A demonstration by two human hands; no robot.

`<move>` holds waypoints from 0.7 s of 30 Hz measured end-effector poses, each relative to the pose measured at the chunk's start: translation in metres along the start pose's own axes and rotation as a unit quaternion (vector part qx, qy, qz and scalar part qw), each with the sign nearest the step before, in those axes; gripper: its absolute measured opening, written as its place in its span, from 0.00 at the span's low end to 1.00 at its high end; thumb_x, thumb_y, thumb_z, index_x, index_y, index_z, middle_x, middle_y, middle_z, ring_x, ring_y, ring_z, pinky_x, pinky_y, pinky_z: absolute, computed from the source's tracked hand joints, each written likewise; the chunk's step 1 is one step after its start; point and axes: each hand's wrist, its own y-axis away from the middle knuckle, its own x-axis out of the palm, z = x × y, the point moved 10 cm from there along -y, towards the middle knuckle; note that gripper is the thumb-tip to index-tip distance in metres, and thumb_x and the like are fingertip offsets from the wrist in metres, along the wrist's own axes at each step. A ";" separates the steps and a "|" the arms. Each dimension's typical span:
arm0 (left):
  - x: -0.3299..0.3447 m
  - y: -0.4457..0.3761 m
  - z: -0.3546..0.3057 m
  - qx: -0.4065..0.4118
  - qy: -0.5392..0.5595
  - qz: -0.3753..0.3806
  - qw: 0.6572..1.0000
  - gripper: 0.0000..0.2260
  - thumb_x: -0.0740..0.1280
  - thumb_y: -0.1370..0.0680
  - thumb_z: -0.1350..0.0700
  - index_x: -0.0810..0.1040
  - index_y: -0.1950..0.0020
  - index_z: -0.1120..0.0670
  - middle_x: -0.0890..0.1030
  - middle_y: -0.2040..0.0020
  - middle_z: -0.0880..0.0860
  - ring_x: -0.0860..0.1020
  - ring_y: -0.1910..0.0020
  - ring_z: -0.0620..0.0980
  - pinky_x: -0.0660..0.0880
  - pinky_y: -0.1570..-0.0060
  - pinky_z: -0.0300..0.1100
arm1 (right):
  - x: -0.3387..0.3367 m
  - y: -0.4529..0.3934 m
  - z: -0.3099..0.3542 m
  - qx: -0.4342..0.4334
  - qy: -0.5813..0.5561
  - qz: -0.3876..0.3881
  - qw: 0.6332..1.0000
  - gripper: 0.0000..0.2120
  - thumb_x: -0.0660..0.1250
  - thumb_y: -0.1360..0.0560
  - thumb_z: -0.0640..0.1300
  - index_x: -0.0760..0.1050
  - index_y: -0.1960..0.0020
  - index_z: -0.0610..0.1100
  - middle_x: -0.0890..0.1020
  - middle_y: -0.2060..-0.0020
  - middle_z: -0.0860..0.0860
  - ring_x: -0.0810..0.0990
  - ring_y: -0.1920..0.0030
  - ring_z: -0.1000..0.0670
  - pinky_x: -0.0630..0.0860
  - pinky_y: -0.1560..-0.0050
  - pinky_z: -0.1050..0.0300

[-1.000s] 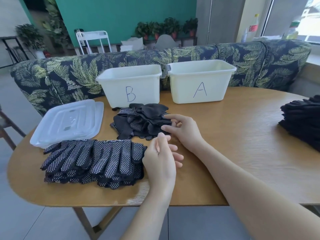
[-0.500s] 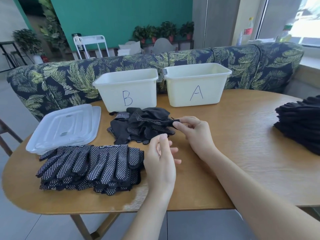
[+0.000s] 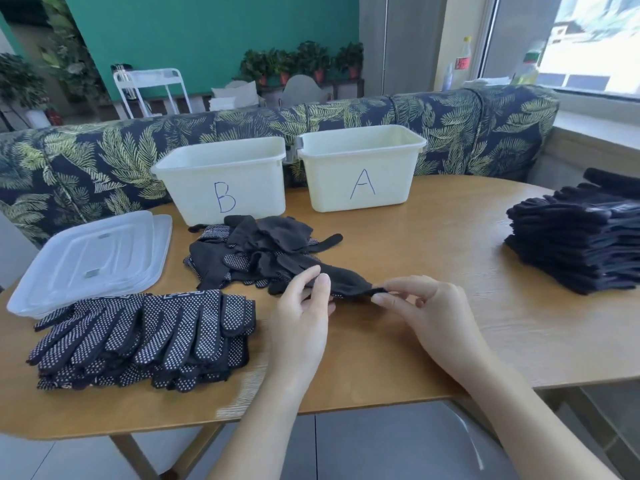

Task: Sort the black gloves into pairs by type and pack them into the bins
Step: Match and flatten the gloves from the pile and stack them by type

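Gloves (image 3: 258, 252) sit heaped mid-desk before bin B (image 3: 225, 181), and the right hand (image 3: 426, 317) pinches one plain glove (image 3: 343, 277) by its cuff while the left hand (image 3: 301, 317) pinches its middle, likely stretching it flat to judge its type.

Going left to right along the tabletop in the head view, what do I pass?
Clear lids → dotted glove stack → mixed glove pile → left hand → right hand pinching a plain glove → plain glove stack.
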 end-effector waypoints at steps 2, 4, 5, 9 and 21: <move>-0.002 -0.002 0.005 -0.018 -0.015 -0.004 1.000 0.09 0.68 0.18 0.48 0.79 0.39 0.43 0.83 0.44 0.44 0.85 0.53 0.39 0.81 0.42 0.45 | 0.002 0.003 0.003 -0.030 0.053 0.012 0.998 0.07 0.75 0.27 0.52 0.82 0.55 0.65 0.82 0.56 0.71 0.76 0.53 0.56 0.65 0.47 0.75; -0.004 -0.003 0.006 -0.016 -0.058 -0.009 0.998 0.12 0.69 0.22 0.43 0.80 0.39 0.41 0.84 0.47 0.42 0.85 0.51 0.41 0.81 0.42 0.48 | 0.007 0.007 0.001 -0.044 0.079 0.035 0.995 0.04 0.75 0.27 0.53 0.85 0.53 0.60 0.82 0.53 0.70 0.74 0.47 0.57 0.67 0.45 0.72; -0.004 -0.004 0.007 -0.015 -0.078 -0.009 0.997 0.15 0.68 0.25 0.41 0.80 0.39 0.40 0.84 0.49 0.40 0.84 0.50 0.42 0.81 0.42 0.49 | 0.010 0.008 0.001 -0.052 0.083 0.051 0.994 0.05 0.75 0.27 0.52 0.86 0.52 0.57 0.82 0.52 0.70 0.74 0.43 0.58 0.68 0.43 0.71; -0.001 -0.004 0.008 -0.015 -0.124 0.003 0.992 0.13 0.69 0.26 0.45 0.83 0.42 0.41 0.85 0.54 0.38 0.83 0.53 0.42 0.82 0.46 0.50 | 0.018 0.017 0.002 -0.080 0.105 0.106 0.986 0.05 0.73 0.24 0.51 0.85 0.49 0.54 0.82 0.50 0.70 0.74 0.38 0.64 0.67 0.38 0.69; 0.025 -0.001 0.002 0.020 -0.193 0.086 0.977 0.19 0.68 0.22 0.60 0.80 0.37 0.39 0.85 0.55 0.45 0.77 0.57 0.47 0.79 0.51 0.47 | 0.019 0.048 0.027 -0.119 0.058 0.154 0.979 0.07 0.74 0.25 0.53 0.85 0.50 0.51 0.78 0.64 0.64 0.77 0.61 0.63 0.68 0.56 0.74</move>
